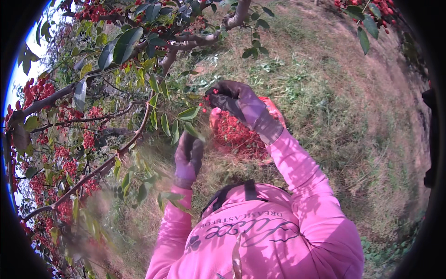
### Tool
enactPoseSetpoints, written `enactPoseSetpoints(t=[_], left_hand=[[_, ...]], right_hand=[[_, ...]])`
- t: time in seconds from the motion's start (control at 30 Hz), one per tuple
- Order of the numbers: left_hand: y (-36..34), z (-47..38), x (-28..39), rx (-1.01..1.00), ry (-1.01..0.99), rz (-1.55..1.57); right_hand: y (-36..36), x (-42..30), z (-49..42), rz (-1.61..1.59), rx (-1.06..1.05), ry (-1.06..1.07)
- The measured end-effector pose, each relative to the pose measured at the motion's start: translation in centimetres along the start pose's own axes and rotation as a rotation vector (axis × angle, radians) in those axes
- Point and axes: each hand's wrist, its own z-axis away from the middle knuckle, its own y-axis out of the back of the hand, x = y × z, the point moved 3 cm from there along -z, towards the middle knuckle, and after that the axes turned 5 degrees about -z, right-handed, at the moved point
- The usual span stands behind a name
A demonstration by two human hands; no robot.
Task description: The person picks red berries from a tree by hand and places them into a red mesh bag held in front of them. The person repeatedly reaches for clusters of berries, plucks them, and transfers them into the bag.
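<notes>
My right hand [240, 106], in a dark, stained glove, pinches a small cluster of red berries [204, 104], which look like Sichuan pepper, at its fingertips. Lower and to the left, my left hand [188, 155], gloved too, is raised beside a leafy twig [176, 122]. Leaves cover its fingertips, so whether it holds the twig is hidden. Behind my right forearm, a red bag [273, 106] rests on the grass, filled with a heap of picked red berries [235, 132].
Branches [111, 158] with leaves and many berry clusters [69, 167] crowd the left side. A thick limb [205, 36] crosses the top. Another berry cluster [383, 12] hangs at the upper right. Dry grass [366, 150] covers the ground.
</notes>
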Motion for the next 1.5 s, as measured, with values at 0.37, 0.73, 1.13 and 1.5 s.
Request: enactPoseSetpoints(t=[0.37, 0.73, 1.13, 1.5], left_hand=[[-4.0, 0.5, -1.5, -0.001, 0.221, 0.104], [-3.0, 5.0, -3.3, -0.039, 0.343, 0.176], [0.7, 8.9, -7.2, 0.089, 0.589, 0.205], [0.1, 8.9, -8.7, 0.083, 0.639, 0.276]], right_hand=[[3.7, 0.1, -0.6, 0.663, 0.204, 0.117], [0.5, -5.3, -14.4, -0.37, 0.146, 0.185], [2.2, -4.8, -19.5, -0.117, -0.22, 0.072], [1.4, -5.2, -20.0, -0.049, -0.217, 0.045]])
